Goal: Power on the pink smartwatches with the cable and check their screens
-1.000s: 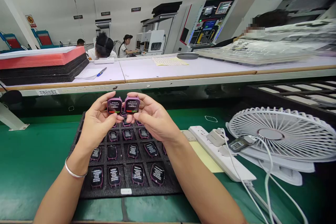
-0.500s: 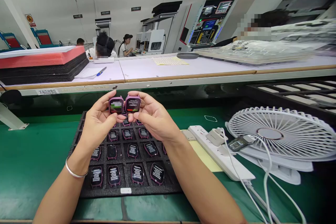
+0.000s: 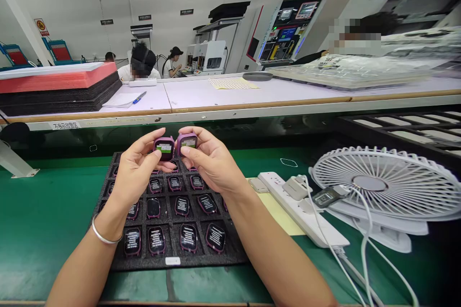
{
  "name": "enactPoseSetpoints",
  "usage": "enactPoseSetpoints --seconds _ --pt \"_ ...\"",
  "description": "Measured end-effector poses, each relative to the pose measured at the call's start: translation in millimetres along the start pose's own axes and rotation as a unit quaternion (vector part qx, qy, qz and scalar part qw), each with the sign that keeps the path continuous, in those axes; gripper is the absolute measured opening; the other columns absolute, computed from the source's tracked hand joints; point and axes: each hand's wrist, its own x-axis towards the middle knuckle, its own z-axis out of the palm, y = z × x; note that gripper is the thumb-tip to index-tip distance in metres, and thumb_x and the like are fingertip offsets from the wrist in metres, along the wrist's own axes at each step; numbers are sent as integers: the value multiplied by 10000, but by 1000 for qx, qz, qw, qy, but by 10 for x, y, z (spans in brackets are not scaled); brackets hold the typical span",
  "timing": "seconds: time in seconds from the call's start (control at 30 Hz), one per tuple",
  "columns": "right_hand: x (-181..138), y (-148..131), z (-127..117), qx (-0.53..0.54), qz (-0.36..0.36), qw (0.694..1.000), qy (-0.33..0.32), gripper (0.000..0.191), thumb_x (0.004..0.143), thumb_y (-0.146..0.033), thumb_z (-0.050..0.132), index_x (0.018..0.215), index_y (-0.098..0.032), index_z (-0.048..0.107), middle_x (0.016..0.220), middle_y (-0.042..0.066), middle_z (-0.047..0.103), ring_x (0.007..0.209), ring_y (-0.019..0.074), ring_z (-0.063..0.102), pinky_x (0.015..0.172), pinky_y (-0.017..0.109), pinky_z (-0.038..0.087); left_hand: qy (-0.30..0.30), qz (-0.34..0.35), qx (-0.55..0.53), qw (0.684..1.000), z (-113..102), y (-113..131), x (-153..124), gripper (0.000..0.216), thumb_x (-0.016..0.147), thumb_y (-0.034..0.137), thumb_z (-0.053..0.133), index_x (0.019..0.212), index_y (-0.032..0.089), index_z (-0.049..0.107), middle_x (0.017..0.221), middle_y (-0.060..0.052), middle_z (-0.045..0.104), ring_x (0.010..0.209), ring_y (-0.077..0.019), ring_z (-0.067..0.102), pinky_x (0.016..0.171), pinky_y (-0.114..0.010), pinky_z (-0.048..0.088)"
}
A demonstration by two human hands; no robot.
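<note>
Two purple smartwatch bodies without straps are held side by side above the far rows of a black foam tray. My left hand is closed on the left smartwatch, its thumb at the lower screen edge. My right hand grips the right smartwatch, thumb laid over the lower part of the screen. Both lit screens show a green and pale pattern. Below, the tray's compartments hold several more purple watches, most with white text on dark screens. My hands and forearms hide part of the tray.
Right of the tray lie a white power strip with chargers and cables, a yellow sheet and a white fan. A raised shelf behind carries foam sheets, a pen and plastic trays. Other people sit beyond.
Both watches have shifted slightly right, the right one now tilted. The right screen has gone from text with a red-green bar to a green and pale pattern. My right thumb has moved onto its screen.
</note>
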Motion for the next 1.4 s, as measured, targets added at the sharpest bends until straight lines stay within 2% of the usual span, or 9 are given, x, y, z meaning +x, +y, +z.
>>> enactPoseSetpoints --seconds 0.2,0.47,0.63,0.77,0.93,1.1,1.2,1.33,1.4 --pt "-2 -13 5 2 3 1000 -7 415 713 -194 765 1096 -233 610 956 14 629 732 110 567 534 201 457 0 -2 -7 1000 -14 0 -4 444 811 168 664 1254 203 684 1024 -30 748 643 -156 763 648 -280 677" --pt "-1 -10 -1 1 3 1000 -13 426 701 -161 746 1098 -237 612 968 11 643 725 106 562 542 205 456 -5 -3 -5 1000 -15 -1 5 488 773 132 639 1255 200 679 1011 -26 757 639 -142 754 647 -277 673" --pt "23 -7 -6 17 15 1000 -19 360 759 -246 756 1096 -233 629 920 -4 655 613 84 522 559 240 484 -1 0 -2 1000 -42 13 30 497 759 141 625 1251 191 676 998 -34 757 640 -146 753 643 -286 671" --pt "204 -81 12 56 23 997 -51 295 874 -420 642 1087 -216 632 893 22 676 590 122 593 557 298 514 6 12 6 1000 -80 129 133 517 734 155 638 1249 182 671 986 -36 751 630 -146 747 642 -292 666" --pt "562 -309 82 16 -11 994 -104 267 913 -382 599 1127 -222 593 837 -1 658 590 123 621 554 276 503 12 73 19 997 -114 362 369 562 712 154 669 1272 202 651 950 -12 735 636 -134 737 655 -271 647" --pt "802 -542 182 7 -51 993 -103 236 916 -365 567 1102 -222 548 921 11 636 587 106 587 572 286 506 10 143 30 989 -104 526 607 601 685 158 739 1272 228 633 998 -23 724 692 -108 705 671 -232 627" --pt "824 -662 242 12 -57 993 -103 278 864 -340 592 1109 -219 545 924 9 630 620 111 588 607 303 523 7 171 31 985 -73 609 672 623 681 183 772 1281 231 614 991 -17 708 695 -110 705 702 -251 634" --pt "774 -774 280 -10 -79 989 -121 488 678 -195 676 1147 -240 550 921 -20 636 650 108 594 686 321 556 12 186 35 982 -17 722 667 617 680 197 787 1269 238 611 981 -7 696 672 -112 709 727 -274 636" --pt "748 -805 279 -25 -96 987 -128 535 662 -165 672 1176 -247 548 935 -23 633 662 106 606 703 318 553 8 194 39 980 6 769 654 614 674 195 793 1261 235 614 994 -9 694 664 -109 706 718 -267 631"
